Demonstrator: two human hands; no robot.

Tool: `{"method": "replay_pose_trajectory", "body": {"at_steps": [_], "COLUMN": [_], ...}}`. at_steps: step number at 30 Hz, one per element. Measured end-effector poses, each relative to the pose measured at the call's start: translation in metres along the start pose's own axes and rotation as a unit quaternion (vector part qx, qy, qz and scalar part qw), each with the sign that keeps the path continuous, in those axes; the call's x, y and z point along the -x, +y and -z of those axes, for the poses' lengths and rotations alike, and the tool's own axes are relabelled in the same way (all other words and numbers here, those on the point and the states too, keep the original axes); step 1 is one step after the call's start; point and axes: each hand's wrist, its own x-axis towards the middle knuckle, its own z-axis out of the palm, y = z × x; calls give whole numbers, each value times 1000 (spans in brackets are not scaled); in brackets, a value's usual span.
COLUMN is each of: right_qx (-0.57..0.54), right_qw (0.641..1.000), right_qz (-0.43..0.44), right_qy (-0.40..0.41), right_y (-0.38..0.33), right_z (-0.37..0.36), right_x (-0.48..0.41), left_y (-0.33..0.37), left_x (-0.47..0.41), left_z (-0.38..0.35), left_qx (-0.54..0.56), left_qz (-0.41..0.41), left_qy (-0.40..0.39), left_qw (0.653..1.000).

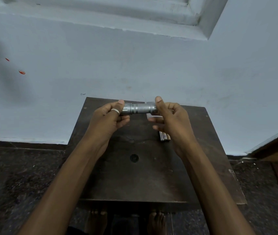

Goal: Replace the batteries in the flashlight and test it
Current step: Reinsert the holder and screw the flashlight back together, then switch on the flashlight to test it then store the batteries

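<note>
A silver metal flashlight (139,108) is held level above the far part of a small dark wooden table (135,175). My left hand (108,118), with a ring on the thumb, grips the wider head end. My right hand (169,117) pinches the tail end between thumb and fingers. A few brown batteries (165,137) lie side by side on the table, partly hidden under my right hand.
The table stands against a pale blue wall (135,65). A dark round hole (134,157) marks the table's middle. Dark speckled floor (16,175) surrounds it. A wooden door frame (277,146) is at the right. Bare feet (157,221) show below the table's near edge.
</note>
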Motion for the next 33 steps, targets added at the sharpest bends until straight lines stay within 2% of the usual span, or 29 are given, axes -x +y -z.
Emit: {"method": "replay_pose_trajectory", "body": {"at_steps": [8,14,26,33], "right_qx": [-129,-156,-165,-195], "right_qw": [987,977,974,973], "right_qz": [42,55,58,42], "right_qy": [90,134,142,116], "right_y": [14,20,18,16], "right_z": [-27,-31,-31,-30], "right_x": [3,-2,-1,1], "left_y": [-1,-2,0,0], "left_x": [3,6,8,11], "left_z": [-4,-5,-8,-8], "left_qx": [43,46,41,8], "left_qz": [11,3,10,13], "left_qy": [-17,-31,-42,-44], "left_qw": [999,998,998,999]}}
